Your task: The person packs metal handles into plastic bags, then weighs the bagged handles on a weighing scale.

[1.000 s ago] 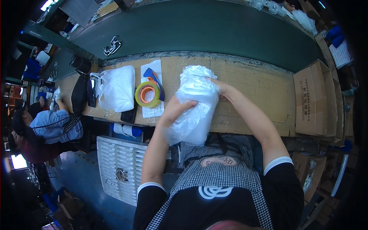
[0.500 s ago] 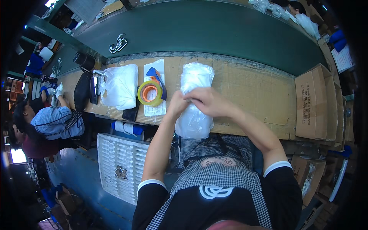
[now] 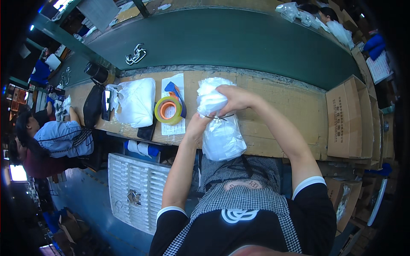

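Note:
A bundle of clear plastic bags (image 3: 223,143) lies on the cardboard-covered bench in front of me, its lower end reaching over the near edge. Around its middle runs a thin dark tie (image 3: 228,115), with the plastic pinched in there. My left hand (image 3: 198,127) is closed on the bundle's left side beside the tie. From the right, my right hand (image 3: 235,99) wraps over the upper half, thumb and fingers gripping the plastic just above the tie. The fingertips are partly hidden by the bags.
Left of the bundle are rolls of tape (image 3: 168,110) on a printed sheet, a white plastic bag (image 3: 136,102) and a black pouch (image 3: 92,106). Cardboard boxes (image 3: 348,117) stand at the right. Metal hooks (image 3: 136,54) lie on the green surface beyond. A co-worker (image 3: 64,134) sits at far left.
My hands have moved apart, the right one up over the bundle's upper half, the left slightly lower. The dark tie around the middle now shows. The bundle's lower end has shifted right.

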